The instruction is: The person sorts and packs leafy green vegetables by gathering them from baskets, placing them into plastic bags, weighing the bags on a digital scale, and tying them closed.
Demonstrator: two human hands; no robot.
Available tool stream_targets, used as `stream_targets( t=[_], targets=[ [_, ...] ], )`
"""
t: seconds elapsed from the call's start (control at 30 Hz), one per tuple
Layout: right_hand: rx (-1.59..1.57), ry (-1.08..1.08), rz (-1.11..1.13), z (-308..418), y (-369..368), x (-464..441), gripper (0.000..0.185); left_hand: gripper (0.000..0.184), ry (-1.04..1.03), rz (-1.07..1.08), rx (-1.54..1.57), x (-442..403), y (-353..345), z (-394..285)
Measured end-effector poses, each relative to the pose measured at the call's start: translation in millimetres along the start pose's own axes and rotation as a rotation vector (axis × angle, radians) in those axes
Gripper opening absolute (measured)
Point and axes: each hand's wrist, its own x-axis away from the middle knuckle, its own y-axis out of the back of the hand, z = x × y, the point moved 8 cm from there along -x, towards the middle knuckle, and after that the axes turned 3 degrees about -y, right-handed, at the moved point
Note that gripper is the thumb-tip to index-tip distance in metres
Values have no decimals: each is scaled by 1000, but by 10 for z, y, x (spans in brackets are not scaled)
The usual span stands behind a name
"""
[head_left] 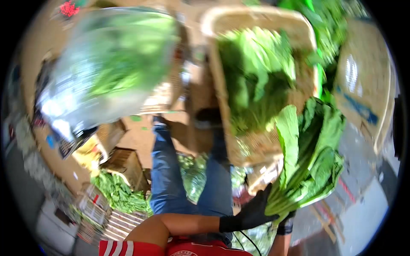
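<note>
A bunch of leafy greens [309,158] with broad green leaves and pale stems is held low on the right, leaves pointing up and away. My left hand [255,212], in a black glove, reaches across my body and closes on the stem end. At the underside of the same stems is my right hand [288,216], also gloved, its fingers mostly hidden by the bunch. Just beyond the leaves stands a tan plastic crate [220,98], with more leafy greens [258,77] lying inside it.
A large clear plastic bag of greens [124,64] sits at the upper left, blurred. Loose greens [119,194] lie by a cardboard box [126,166] at the lower left. A bagged bundle [194,177] rests between my legs. More greens [329,30] and a tan container [363,77] stand to the right.
</note>
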Motion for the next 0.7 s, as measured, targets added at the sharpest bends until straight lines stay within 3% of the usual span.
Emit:
stream_targets(
  t=[0.07,0.1,0.23,0.4,0.47,0.53,0.6,0.67,0.7],
  targets=[
    [152,38,62,243,-586,-282,72,105,-176,-238,33,317,482,-377],
    [274,80,97,423,-1049,-363,72,105,-154,-213,13,474,809,-649],
    [722,381,434,1156,-3650,-140,72,92,-400,-610,-3,1116,1709,-1116],
    [1009,816,1162,1345,-7070,1303,75,72,-319,-1083,-603,1953,3003,-1350],
    [1073,757,1450,979,-7907,1644,76,61,-422,-1330,78,2135,3423,-1062],
    [1241,390,1615,451,-8372,1702,74,55,-576,-1338,410,2167,3685,-1020],
    [1413,567,1691,66,-8696,1653,67,53,-579,-1382,609,2081,3841,-797],
    [1488,396,1679,-240,-8794,1252,73,52,-434,-1483,664,1772,3854,-309],
    [1579,290,1626,-328,-8796,992,74,50,-546,-1496,870,1529,3881,-192]
  ],
)
